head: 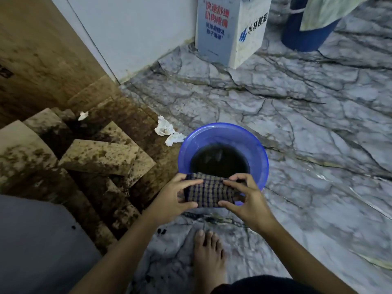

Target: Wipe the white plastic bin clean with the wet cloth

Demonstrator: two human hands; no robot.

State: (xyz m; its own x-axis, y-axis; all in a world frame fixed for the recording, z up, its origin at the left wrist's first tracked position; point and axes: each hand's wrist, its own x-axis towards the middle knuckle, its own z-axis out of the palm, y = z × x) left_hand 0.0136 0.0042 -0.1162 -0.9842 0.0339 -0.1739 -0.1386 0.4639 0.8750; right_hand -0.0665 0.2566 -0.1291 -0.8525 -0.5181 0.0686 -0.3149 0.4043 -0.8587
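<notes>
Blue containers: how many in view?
2. A basin on the floor just beyond the cloth; a bucket at top right, partly covered. More may sit outside the frame.

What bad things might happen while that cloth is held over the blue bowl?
The left hand and right hand pinch the checked cloth over the blue basin. Its water looks very dark, so the cloth might smear dirt instead of cleaning. Drips could wet the marble floor near the bare foot, making it slippery.
</notes>
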